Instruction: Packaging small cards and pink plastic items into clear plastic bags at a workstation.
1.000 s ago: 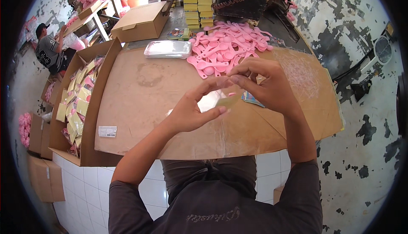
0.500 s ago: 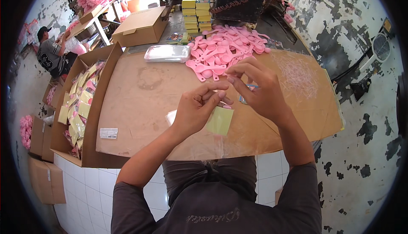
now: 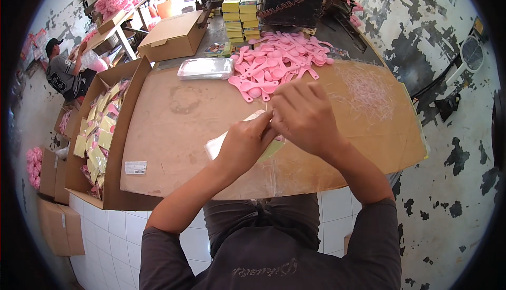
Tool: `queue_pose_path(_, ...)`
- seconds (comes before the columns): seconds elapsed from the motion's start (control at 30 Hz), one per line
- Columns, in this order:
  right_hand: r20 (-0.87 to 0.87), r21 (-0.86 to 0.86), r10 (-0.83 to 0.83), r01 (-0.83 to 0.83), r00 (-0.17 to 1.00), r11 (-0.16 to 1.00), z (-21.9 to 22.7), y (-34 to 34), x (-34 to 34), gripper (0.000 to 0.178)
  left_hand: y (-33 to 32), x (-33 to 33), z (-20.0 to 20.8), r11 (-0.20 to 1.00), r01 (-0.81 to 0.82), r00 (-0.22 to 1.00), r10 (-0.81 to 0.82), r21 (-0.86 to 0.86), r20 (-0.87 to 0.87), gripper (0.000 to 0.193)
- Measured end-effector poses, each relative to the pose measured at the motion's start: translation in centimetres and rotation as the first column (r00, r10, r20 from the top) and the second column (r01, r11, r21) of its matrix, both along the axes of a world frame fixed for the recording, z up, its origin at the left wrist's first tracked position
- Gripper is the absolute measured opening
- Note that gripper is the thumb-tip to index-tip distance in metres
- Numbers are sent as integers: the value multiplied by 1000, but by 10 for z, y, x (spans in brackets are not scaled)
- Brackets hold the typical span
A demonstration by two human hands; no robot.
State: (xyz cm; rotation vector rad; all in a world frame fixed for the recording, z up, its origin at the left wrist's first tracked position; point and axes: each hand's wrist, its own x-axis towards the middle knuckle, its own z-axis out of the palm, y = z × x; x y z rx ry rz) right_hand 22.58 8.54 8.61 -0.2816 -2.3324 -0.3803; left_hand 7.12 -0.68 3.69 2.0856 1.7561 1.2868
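Note:
Above the cardboard-topped table, my two hands meet with fingers closed. My left hand grips a small packet, whose yellow-green card shows below the fingers; the rest of it is hidden. My right hand is curled over the packet's upper end against the left fingertips, and what it pinches is out of sight. Under my left hand lies a pale flat stack, partly covered. Just beyond my hands is a pile of pink plastic measuring spoons.
An open carton of filled packets stands left. Clear plastic bags lie beside the spoons, with yellow card stacks behind. Thin clear plastic strips are heaped right. Behind is a closed carton; another person sits far left.
My right hand has come down and inward to meet my left, its fingers curling closed. The packet's card has tilted and is now mostly covered. More of the pale stack shows.

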Motion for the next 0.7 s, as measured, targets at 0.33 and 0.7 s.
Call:
queue_pose_path(0.33,-367,-928,230,-339,901,-153,12,115,155,14,10,-27,-13,972,182,780,-53,-145,624,23)
queue_pose_path(0.7,-115,-708,-375,188,920,681,-30,98,123,29,25,-27,-12,941,310,596,-83,-134,799,25)
